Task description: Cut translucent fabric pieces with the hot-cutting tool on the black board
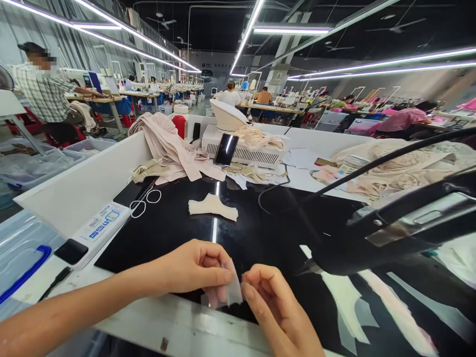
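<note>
My left hand (208, 270) pinches a thin, translucent film piece (235, 290) between thumb and fingers above the front edge of the black work surface. My right hand (273, 302) is closed at the film's right edge, thumb and forefinger pressed together there. Its other fingers curl inward. Beyond both hands, a small cream fabric piece (213, 207) with a raised middle lies flat. To the right, pale cut strips (344, 297) rest on the black surface (159, 238), some with translucent film beneath them.
A dark machine arm (401, 223) reaches in from the right. White-handled scissors (146, 203) and a white box (102, 228) lie at left. Behind are beige fabric strips (167, 139), a phone (226, 148) and a red thread cone (179, 126). A co-worker (40, 89) is at far left.
</note>
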Tool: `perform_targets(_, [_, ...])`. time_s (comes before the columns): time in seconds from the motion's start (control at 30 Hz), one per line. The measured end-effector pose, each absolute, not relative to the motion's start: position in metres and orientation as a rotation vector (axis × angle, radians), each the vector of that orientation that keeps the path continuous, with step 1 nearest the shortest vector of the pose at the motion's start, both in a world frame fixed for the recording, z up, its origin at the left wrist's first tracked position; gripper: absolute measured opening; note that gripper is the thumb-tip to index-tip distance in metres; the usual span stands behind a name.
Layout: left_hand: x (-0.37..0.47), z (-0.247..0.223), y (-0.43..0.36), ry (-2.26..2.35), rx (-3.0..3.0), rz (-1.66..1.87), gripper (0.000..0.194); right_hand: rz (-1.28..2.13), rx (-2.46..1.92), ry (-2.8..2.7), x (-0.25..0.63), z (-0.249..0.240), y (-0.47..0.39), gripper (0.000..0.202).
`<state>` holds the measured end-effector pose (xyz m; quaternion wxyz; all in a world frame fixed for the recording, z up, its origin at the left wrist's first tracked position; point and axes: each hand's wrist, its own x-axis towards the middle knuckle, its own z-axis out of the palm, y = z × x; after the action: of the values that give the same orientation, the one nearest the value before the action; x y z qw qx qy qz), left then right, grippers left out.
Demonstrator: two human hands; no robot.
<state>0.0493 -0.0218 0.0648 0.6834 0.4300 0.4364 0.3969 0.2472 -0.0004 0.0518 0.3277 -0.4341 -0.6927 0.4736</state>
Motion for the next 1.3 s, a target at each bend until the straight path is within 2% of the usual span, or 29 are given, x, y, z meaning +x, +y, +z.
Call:
perform_targets(0.17, [0.045, 0.058, -0.019, 1.014, 0.975, 0.907, 0.045, 1.374, -1.143, -1.702, 0.245, 0.050, 0.007, 0.031])
perform_targets(0.33, [0.047, 0.057, -0.018, 0.944, 0.982, 0.891, 0.045, 1.318, -1.149, -1.709, 0.241, 0.050, 0.006, 0.029])
perform_targets(0.53, [0.045, 0.057, -0.014, 1.004, 0.965, 0.909, 0.031, 1.221, -1.143, -1.794, 0.244, 0.052, 0.010, 0.027])
perform_targets(0.63, [0.046, 0.048, -0.014, 1.086, 0.974, 0.963, 0.026, 1.065, -1.172, -1.863, 0.247, 0.049, 0.015, 0.020])
perform_targets(0.77, [0.046, 0.037, -0.020, 1.265, 1.077, 1.038, 0.029, 0.773, -1.070, -2.074, 0.251, 0.037, 0.021, 0.017])
perform_targets(0.97, [0.046, 0.044, -0.031, 1.716, 1.631, 0.797, 0.005, 0.421, -0.836, -2.329, 0.254, 0.020, 0.025, 0.019])
perform_targets(1.1, [0.049, 0.045, -0.036, 1.860, 1.930, 0.633, 0.014, 0.222, -0.769, -2.436, 0.254, 0.015, 0.027, 0.020])
perform_targets(1.3, [0.051, 0.045, -0.035, 1.920, 1.999, 0.406, 0.013, 0.115, -0.743, -2.497, 0.253, 0.009, 0.028, 0.021])
